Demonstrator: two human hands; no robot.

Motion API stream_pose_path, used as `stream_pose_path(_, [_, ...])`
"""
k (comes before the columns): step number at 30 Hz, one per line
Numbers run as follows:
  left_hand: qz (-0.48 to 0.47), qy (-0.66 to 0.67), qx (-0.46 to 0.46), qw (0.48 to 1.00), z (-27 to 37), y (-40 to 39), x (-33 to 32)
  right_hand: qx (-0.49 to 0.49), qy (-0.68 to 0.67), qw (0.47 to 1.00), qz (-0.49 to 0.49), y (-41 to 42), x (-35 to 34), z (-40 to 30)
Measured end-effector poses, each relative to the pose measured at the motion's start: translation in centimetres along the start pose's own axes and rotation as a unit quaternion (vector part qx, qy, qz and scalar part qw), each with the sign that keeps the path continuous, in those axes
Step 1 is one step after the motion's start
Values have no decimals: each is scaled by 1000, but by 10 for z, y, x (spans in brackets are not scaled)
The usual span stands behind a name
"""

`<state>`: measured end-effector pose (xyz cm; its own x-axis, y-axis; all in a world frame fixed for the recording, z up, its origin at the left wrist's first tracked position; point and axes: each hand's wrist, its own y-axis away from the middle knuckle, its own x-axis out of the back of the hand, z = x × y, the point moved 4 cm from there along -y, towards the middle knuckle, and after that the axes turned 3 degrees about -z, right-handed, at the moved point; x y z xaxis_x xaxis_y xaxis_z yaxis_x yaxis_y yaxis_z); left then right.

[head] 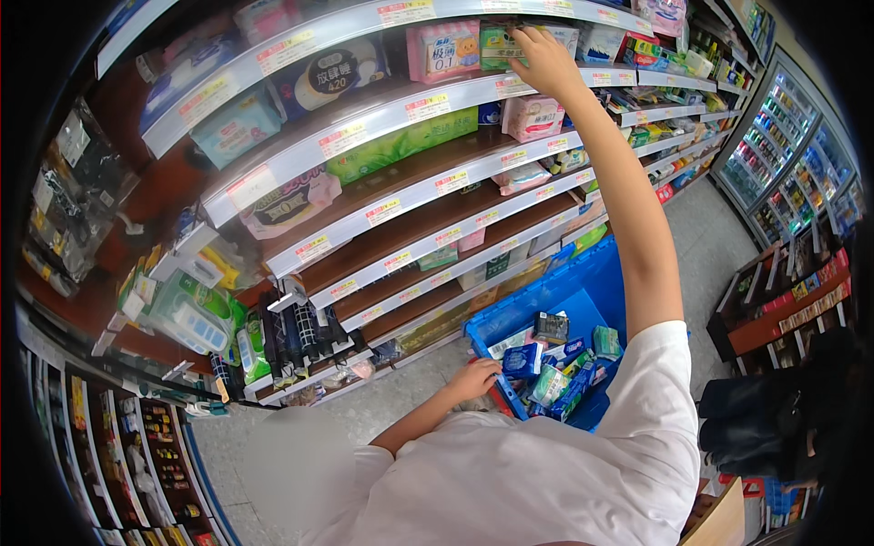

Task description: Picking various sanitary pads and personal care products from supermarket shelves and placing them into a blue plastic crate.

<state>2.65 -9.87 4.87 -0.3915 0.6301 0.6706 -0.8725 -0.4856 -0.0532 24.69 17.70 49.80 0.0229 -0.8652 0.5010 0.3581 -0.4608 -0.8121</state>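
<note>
My right hand (543, 60) reaches up to a green packet (497, 48) on an upper shelf, its fingers on the packet's top and right side; whether they grip it I cannot tell. A pink packet of sanitary pads (447, 52) stands just left of it. Lower down, my left hand (474, 378) rests at the near left rim of a blue plastic crate (500, 382), fingers bent over the edge. Inside the crate lie several small boxes and packs, among them a dark blue box (522, 360), a dark box (551, 327) and a green-and-white pack (550, 385).
Long shelves with price-tag rails (430, 106) curve across the front. A green tissue pack (403, 145) lies one tier down. Folded umbrellas (304, 334) hang low at the left. Glass-door drinks coolers (778, 130) stand at the far right, and a person in dark clothes (748, 416) nearer.
</note>
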Motion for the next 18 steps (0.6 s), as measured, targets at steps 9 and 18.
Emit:
stream_pose_path(9, [-13, -33, 15, 999, 7, -4, 1, -4, 4, 999, 34, 1, 5, -5])
stream_pose_path(18, [30, 38, -2, 999, 34, -29, 56, -50, -2, 998, -48, -9, -11, 3])
